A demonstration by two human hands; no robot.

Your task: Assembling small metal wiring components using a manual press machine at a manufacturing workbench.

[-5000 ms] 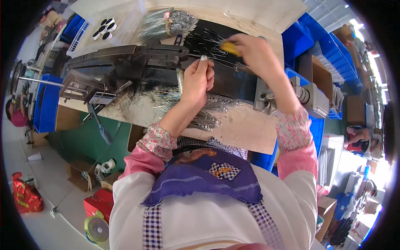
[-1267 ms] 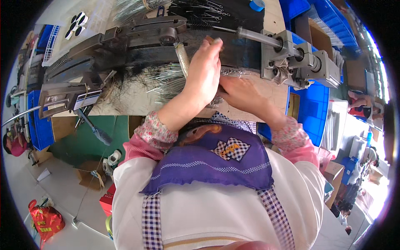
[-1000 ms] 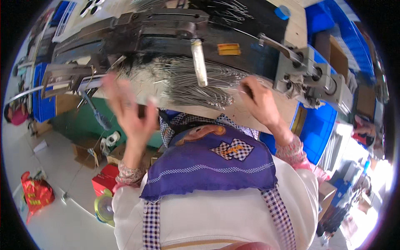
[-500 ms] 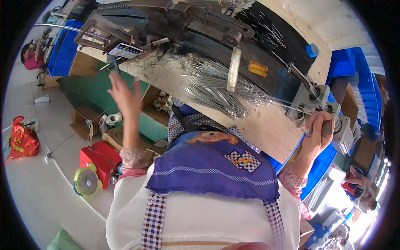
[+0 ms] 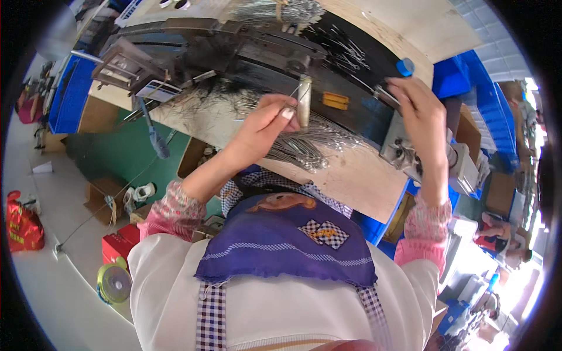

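My left hand (image 5: 261,130) is closed in a pinch over the wire pile, beside the pale upright handle (image 5: 304,104) of the long dark machine (image 5: 263,61). What looks like a thin wire shows at its fingertips. Below it, a heap of thin looped metal wires (image 5: 310,143) lies on the wooden bench (image 5: 345,181). My right hand (image 5: 420,114) is curled over the metal lever (image 5: 384,93) at the machine's right end; its fingers partly hide the lever. The metal fixture (image 5: 400,153) stands just below that hand.
A yellow piece (image 5: 335,100) lies on the machine. Beyond it are more wires (image 5: 348,52) on a black surface and a blue cap (image 5: 405,66). Blue bins (image 5: 480,88) stand at the right. A blue-handled tool (image 5: 157,140) hangs off the bench's left end.
My left hand has come from the far left to the pale handle, its fingers closing. My right hand has left the fixture and moved up to the lever. The whole view has shifted slightly.
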